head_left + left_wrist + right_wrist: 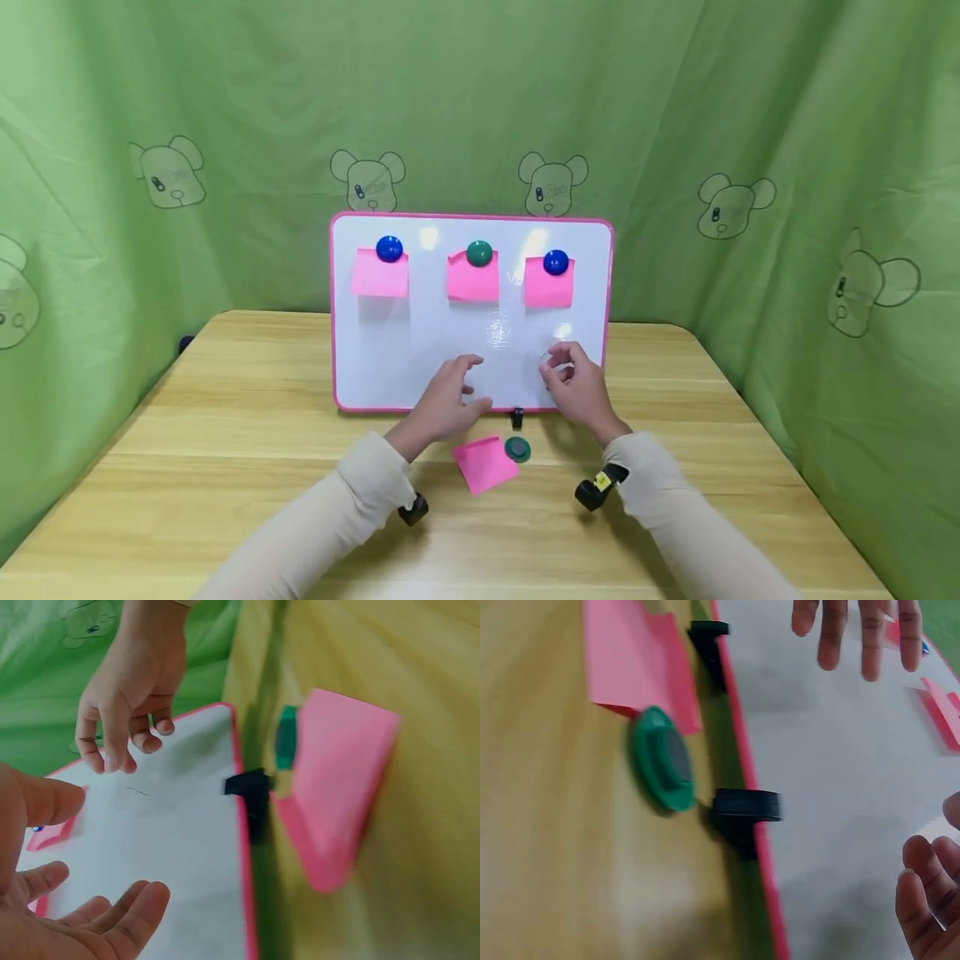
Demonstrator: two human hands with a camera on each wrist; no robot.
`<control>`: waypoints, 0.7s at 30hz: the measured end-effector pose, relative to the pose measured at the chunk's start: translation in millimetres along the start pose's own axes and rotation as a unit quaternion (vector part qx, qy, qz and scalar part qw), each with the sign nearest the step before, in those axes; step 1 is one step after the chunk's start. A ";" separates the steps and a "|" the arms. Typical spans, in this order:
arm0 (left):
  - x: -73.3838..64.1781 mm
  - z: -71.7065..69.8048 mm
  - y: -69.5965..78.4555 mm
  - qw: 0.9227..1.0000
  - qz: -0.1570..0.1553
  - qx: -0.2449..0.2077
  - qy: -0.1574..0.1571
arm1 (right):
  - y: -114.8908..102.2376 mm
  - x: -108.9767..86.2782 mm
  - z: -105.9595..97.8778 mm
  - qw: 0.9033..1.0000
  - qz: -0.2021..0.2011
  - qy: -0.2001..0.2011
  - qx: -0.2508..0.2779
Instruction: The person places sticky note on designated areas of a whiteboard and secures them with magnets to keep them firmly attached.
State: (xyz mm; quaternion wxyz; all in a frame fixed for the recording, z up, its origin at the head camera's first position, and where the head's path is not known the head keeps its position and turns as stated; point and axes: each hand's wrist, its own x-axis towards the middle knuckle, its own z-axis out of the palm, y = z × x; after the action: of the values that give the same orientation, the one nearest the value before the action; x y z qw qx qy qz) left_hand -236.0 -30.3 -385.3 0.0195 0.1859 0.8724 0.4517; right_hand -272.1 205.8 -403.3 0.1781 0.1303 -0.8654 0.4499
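A white board [450, 358] with a pink frame leans upright on the table. On its upper part hang three pink sticky notes: the left note [380, 279] under a blue magnet [389, 248], the middle note [473, 285] under a green magnet [479, 253], the right note [549, 292] under another blue magnet [556, 262]. In front of the board's lower middle, my left hand [447, 402] has its fingers spread and holds nothing. My right hand [583, 390] is before the lower right, fingers loosely bent, thumb near the index finger, with nothing visible between them.
On the wooden table [247, 433] before the board lie a loose pink note [486, 467] and a green magnet [517, 449], its grey back showing. Black clips [746, 806] grip the board's bottom edge. Green curtain [465, 100] surrounds the table.
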 end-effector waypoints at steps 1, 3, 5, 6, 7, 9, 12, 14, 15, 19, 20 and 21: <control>-2.6 0.7 -3.1 1.000 -0.002 0.003 -0.002 | 1.3 -2.6 1.5 1.000 -0.002 -0.006 0.001; -7.7 2.0 -8.9 1.000 -0.007 0.009 -0.009 | 4.8 -7.5 4.2 1.000 -0.005 -0.016 0.002; -12.2 3.6 -15.0 1.000 -0.007 0.016 -0.017 | 8.8 -12.2 6.6 1.000 -0.003 -0.023 0.002; -14.3 4.4 -17.6 1.000 -0.007 0.018 -0.022 | 10.7 -14.7 7.3 1.000 -0.001 -0.028 0.001; -16.1 5.1 -20.0 0.999 -0.005 0.021 -0.027 | 12.5 -17.1 8.0 0.999 0.002 -0.032 -0.001; -18.4 6.8 -24.6 0.999 0.000 0.030 -0.037 | 17.2 -21.2 9.5 0.999 0.005 -0.045 -0.011; -20.1 7.9 -28.9 0.998 0.005 0.043 -0.048 | 21.6 -26.4 11.5 0.996 0.003 -0.086 -0.030; -19.7 8.3 -31.9 0.997 0.007 0.054 -0.057 | 24.2 -28.6 12.9 0.991 -0.006 -0.124 -0.042; -19.3 8.4 -33.1 0.996 0.007 0.057 -0.062 | 25.2 -29.3 13.6 0.988 -0.007 -0.145 -0.046; -18.5 8.2 -34.7 0.994 -0.004 0.076 -0.084 | 28.6 -29.9 14.4 0.974 -0.016 -0.219 -0.059; -18.5 8.2 -34.6 0.993 -0.008 0.082 -0.090 | 28.9 -29.9 14.1 0.971 -0.017 -0.230 -0.064; -18.7 8.1 -34.2 0.991 -0.011 0.091 -0.097 | 28.7 -29.8 13.8 0.968 -0.016 -0.240 -0.066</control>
State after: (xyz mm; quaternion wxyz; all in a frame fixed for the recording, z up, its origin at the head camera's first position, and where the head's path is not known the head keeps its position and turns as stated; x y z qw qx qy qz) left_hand -227.4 -48.3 -419.8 0.0914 0.2203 0.9057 0.3504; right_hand -259.0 212.5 -444.4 -0.0194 0.2363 -0.9083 0.3447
